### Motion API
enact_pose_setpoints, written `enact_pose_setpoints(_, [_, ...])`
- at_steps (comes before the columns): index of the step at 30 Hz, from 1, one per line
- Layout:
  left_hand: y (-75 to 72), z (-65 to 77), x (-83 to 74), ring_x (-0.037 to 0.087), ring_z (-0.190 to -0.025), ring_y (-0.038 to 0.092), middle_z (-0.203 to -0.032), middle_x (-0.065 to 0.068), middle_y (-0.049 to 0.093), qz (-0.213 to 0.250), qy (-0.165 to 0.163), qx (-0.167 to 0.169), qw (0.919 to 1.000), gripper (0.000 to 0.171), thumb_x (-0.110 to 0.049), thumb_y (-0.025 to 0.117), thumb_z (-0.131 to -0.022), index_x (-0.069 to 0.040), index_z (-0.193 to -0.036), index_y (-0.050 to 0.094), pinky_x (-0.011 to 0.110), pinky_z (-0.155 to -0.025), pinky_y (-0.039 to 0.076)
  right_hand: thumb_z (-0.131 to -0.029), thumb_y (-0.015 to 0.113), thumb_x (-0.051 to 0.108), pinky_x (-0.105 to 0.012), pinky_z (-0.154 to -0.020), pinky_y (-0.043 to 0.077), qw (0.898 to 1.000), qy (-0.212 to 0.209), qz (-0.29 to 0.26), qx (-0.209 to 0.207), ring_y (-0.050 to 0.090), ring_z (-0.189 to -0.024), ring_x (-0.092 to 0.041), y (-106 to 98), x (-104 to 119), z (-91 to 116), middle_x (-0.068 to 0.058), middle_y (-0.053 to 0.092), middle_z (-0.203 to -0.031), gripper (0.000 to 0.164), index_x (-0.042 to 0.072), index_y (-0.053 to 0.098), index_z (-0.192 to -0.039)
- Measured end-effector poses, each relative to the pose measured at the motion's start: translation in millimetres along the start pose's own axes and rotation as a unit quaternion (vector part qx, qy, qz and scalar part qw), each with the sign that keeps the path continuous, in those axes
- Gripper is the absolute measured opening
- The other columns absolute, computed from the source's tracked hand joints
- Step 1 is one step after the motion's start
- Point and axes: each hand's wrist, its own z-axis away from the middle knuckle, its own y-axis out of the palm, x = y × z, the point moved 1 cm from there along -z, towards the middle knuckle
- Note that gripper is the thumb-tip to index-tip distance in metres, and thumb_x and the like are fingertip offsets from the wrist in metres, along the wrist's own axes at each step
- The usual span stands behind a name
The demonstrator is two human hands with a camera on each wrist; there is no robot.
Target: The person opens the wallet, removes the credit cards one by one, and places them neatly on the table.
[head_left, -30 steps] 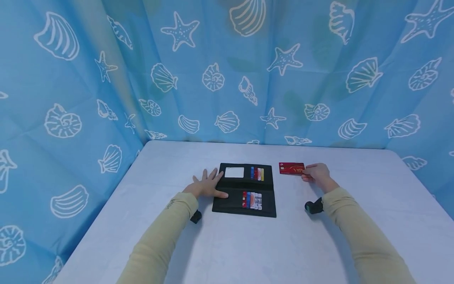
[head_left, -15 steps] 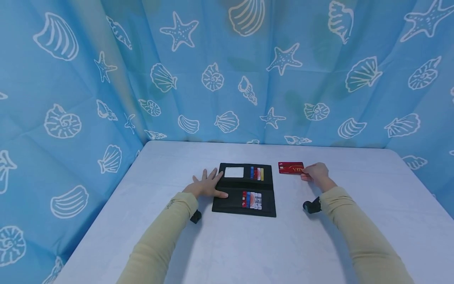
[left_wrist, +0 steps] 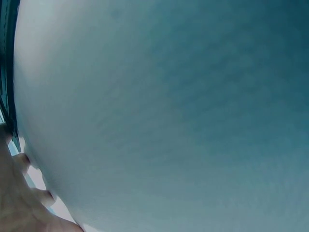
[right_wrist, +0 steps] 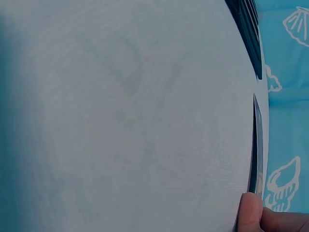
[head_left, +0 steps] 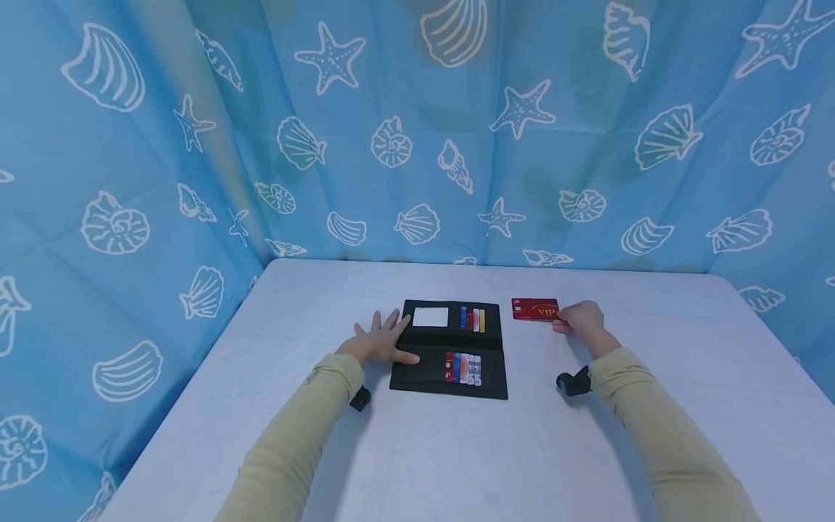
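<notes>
A black bifold wallet (head_left: 424, 374) lies unfolded on the table in the head view. Bank-type cards (head_left: 464, 368) fill slots in its lower half, more cards (head_left: 472, 319) sit in the upper half, and a white rectangle (head_left: 430, 317) shows at upper left. My left hand (head_left: 378, 344) rests with spread fingers on the wallet's left side. To the right of the wallet, my right hand (head_left: 582, 319) pinches the right end of a red VIP card (head_left: 531, 308). The right wrist view shows this card (right_wrist: 257, 145) edge-on between thumb and finger, with the wallet (right_wrist: 247, 36) beyond.
Everything lies on a white-covered table (head_left: 443, 464). Behind it and at the left hangs a blue curtain (head_left: 365, 181) with white shells and starfish. Small black wrist devices sit below the left sleeve (head_left: 306, 420) and the right sleeve (head_left: 659, 428).
My right hand and the red card have shifted very slightly left. The left hand and the wallet look the same as before.
</notes>
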Motion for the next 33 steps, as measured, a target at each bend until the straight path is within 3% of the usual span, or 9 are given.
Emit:
enact_pose_setpoints(12, [-0.5,1.4,-0.2,0.036,-0.139,-0.01,-0.155,0.005,-0.002,0.0,-0.002,-0.002,1.0,0.095,-0.065,0.056,-0.077,-0.025,-0.148,0.008,0.066,-0.103,-0.002,-0.096,0.044,0.009,-0.018,-0.063,0.051,1.0,0.019,-0.016,0.012,0.058,-0.055,-0.005,1,3,8,-0.027,0.04,-0.13,0.047,-0.009,0.029,-0.136])
enact_pose_setpoints(22, [-0.4,1.5,-0.4,0.036,-0.139,-0.01,-0.155,0.005,-0.002,0.001,0.001,-0.005,1.0,0.095,-0.065,0.056,-0.077,-0.025,-0.148,0.008,0.066,-0.104,-0.002,-0.095,0.047,0.012,-0.019,-0.064,0.052,0.999,0.004,-0.044,0.027,0.06,-0.057,-0.007,0,2,14,-0.027,0.04,-0.131,0.05,-0.008,0.029,-0.137])
enact_pose_setpoints(28, [-1.0,2.4,-0.5,0.036,-0.139,-0.01,-0.155,0.005,-0.002,-0.001,0.002,-0.005,1.0,0.095,-0.065,0.056,-0.077,-0.025,-0.148,0.008,0.066,-0.104,-0.002,-0.093,0.051,0.017,-0.02,-0.062,0.052,0.998,-0.032,-0.027,0.038,0.06,-0.059,-0.009,12,4,22,-0.025,0.047,-0.121,0.052,-0.008,0.033,-0.135])
enact_pose_setpoints(33, [-1.1,2.3,-0.8,0.036,-0.139,-0.01,-0.155,0.005,-0.002,-0.001,0.003,-0.005,1.0,0.095,-0.064,0.056,-0.077,-0.025,-0.148,0.008,0.066,-0.103,-0.002,-0.093,0.052,0.019,-0.019,-0.06,0.051,0.998,-0.046,-0.007,0.051,0.059,-0.06,-0.011,26,7,29,-0.015,0.056,-0.095,0.049,-0.007,0.038,-0.132])
